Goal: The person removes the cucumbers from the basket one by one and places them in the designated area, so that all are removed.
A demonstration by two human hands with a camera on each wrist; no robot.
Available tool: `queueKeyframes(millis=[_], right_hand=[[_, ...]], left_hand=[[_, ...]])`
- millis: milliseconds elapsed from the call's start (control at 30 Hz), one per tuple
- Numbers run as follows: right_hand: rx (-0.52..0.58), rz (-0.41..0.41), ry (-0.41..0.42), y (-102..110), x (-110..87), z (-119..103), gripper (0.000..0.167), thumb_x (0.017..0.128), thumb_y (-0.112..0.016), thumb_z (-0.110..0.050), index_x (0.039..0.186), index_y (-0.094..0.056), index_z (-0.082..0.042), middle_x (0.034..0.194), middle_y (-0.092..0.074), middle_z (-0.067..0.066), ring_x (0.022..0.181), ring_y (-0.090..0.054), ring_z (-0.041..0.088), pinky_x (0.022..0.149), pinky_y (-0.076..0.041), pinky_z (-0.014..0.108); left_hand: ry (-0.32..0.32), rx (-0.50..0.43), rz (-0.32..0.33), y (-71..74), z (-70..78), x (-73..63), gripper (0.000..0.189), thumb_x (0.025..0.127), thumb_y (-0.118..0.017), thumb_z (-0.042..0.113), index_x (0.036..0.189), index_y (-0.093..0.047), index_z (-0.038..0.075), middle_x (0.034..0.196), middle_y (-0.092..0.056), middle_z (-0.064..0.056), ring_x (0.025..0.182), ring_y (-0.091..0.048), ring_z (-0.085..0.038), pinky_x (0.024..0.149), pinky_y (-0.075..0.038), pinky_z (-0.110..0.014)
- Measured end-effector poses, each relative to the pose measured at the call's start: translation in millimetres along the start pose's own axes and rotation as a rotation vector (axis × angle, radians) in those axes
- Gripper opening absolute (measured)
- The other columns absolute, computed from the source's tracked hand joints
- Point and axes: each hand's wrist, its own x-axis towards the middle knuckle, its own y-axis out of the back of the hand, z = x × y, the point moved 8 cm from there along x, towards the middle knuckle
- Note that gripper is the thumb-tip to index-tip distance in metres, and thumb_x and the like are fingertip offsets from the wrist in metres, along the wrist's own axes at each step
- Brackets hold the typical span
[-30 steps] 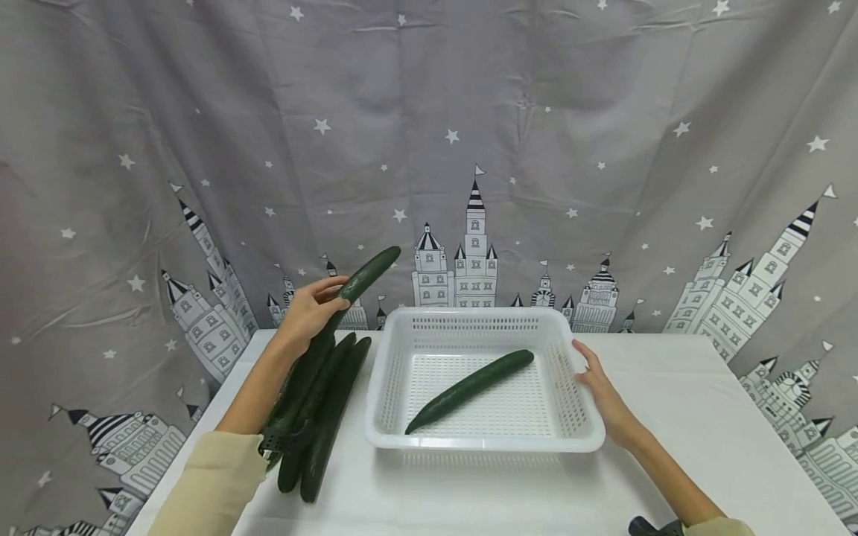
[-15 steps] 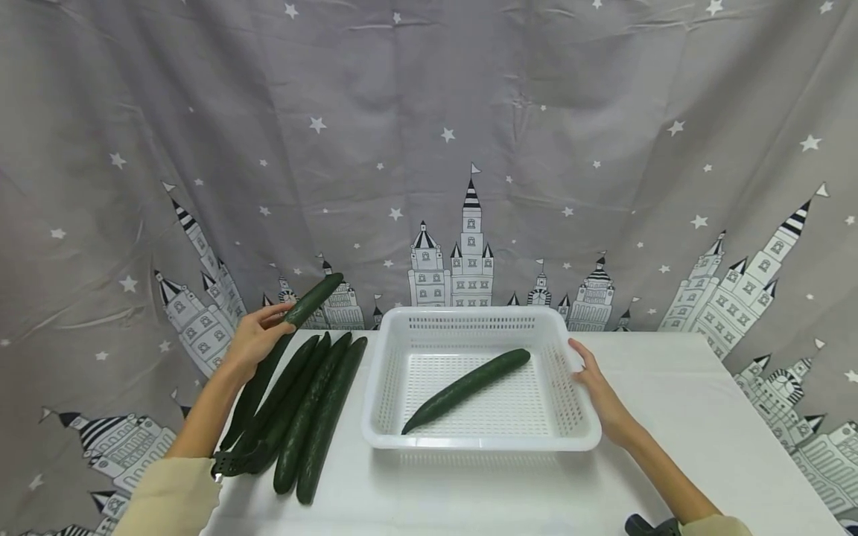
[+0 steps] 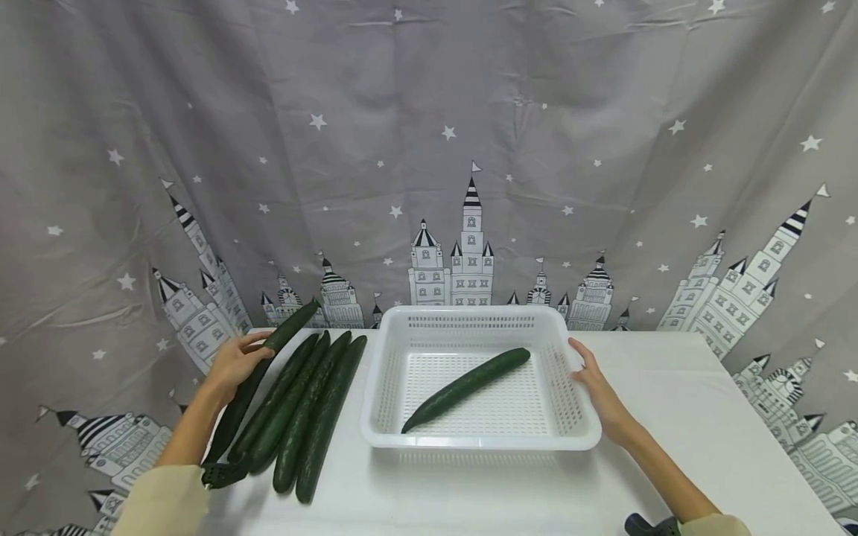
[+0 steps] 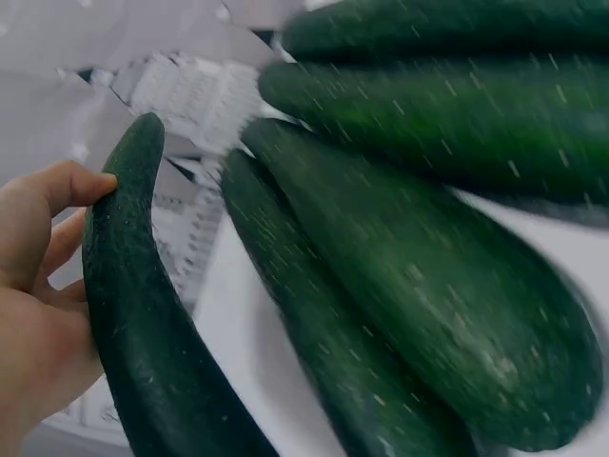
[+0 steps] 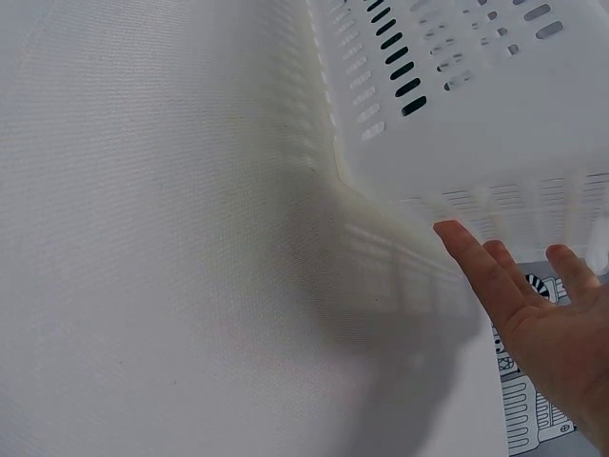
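My left hand point(image 3: 234, 365) pinches a long dark green cucumber point(image 3: 290, 330) near its upper end, at the left of the table. In the left wrist view, the thumb and fingers point(image 4: 68, 186) lie on either side of this cucumber point(image 4: 143, 276). Just right of it, several more cucumbers point(image 3: 330, 420) lie side by side. A white perforated plastic basket point(image 3: 479, 442) stands at the middle, with one cucumber point(image 3: 465, 391) lying diagonally inside. At the basket's right side is my right hand point(image 3: 606, 402); its fingers point(image 5: 481, 271) are extended toward the basket wall point(image 5: 542, 105).
A white cloth point(image 3: 677, 402) covers the table. Behind it hangs a grey curtain point(image 3: 523, 149) printed with castles and stars. A dark wrist strap point(image 3: 224, 473) sits on the left wrist beside the near ends of the cucumbers.
My left hand has moved left and down with its cucumber, from above the row to the row's left side. The right hand and basket have stayed in place.
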Motion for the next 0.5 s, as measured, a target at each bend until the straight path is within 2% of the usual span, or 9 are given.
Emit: queueKeyframes(millis=[100, 167, 267, 367, 433, 500], right_hand=[[0.005, 0.001, 0.003, 1, 0.4, 0, 0.069, 0.100, -0.028, -0.017, 0.160, 0.005, -0.019, 0.162, 0.000, 0.028, 0.142, -0.018, 0.055, 0.106, -0.032, 0.063], [0.003, -0.003, 0.005, 0, 0.9, 0, 0.069, 0.100, -0.028, -0.017, 0.160, 0.005, -0.020, 0.162, 0.000, 0.027, 0.142, -0.018, 0.055, 0.105, -0.032, 0.062], [-0.001, -0.008, 0.006, -1, 1.7, 1, 0.070, 0.099, -0.028, -0.018, 0.160, 0.006, -0.020, 0.162, 0.001, 0.027, 0.142, -0.017, 0.054, 0.106, -0.032, 0.061], [-0.008, -0.001, 0.003, 0, 1.8, 2, 0.069, 0.100, -0.027, -0.018, 0.160, 0.005, -0.021, 0.162, 0.001, 0.026, 0.143, -0.017, 0.054, 0.106, -0.032, 0.061], [-0.013, 0.001, 0.001, 0, 1.6, 2, 0.068, 0.100, -0.027, -0.018, 0.161, 0.005, -0.021, 0.163, 0.001, 0.026, 0.143, -0.016, 0.054, 0.106, -0.031, 0.062], [-0.015, 0.003, 0.000, 0, 1.2, 2, 0.068, 0.101, -0.027, -0.018, 0.161, 0.004, -0.021, 0.163, 0.002, 0.025, 0.143, -0.016, 0.054, 0.106, -0.032, 0.062]], left_hand=[[0.025, -0.005, -0.014, -2.9, -11.8, 0.7, 0.056, 0.103, -0.053, 0.018, 0.149, -0.036, -0.007, 0.142, -0.042, -0.038, 0.116, -0.056, -0.045, 0.091, -0.050, -0.050], [0.034, 0.005, -0.011, -3.4, -17.8, 0.3, 0.055, 0.103, -0.053, 0.017, 0.148, -0.037, -0.009, 0.139, -0.046, -0.038, 0.098, -0.065, -0.033, 0.080, -0.055, -0.039], [0.050, 0.008, 0.002, -3.2, -25.3, 0.0, 0.055, 0.101, -0.053, 0.015, 0.147, -0.038, -0.012, 0.135, -0.049, -0.038, 0.088, -0.067, -0.025, 0.072, -0.056, -0.035], [0.062, 0.027, 0.007, -3.5, -30.1, 0.5, 0.055, 0.101, -0.053, 0.016, 0.146, -0.038, -0.012, 0.134, -0.049, -0.039, 0.104, -0.063, -0.040, 0.085, -0.053, -0.046], [0.069, 0.042, 0.007, -3.8, -34.2, 1.7, 0.055, 0.101, -0.052, 0.017, 0.147, -0.037, -0.011, 0.136, -0.047, -0.039, 0.116, -0.054, -0.050, 0.092, -0.048, -0.053], [0.073, 0.055, -0.001, -4.5, -37.7, 3.0, 0.056, 0.102, -0.052, 0.017, 0.147, -0.037, -0.012, 0.138, -0.044, -0.040, 0.123, -0.045, -0.054, 0.097, -0.043, -0.058]])
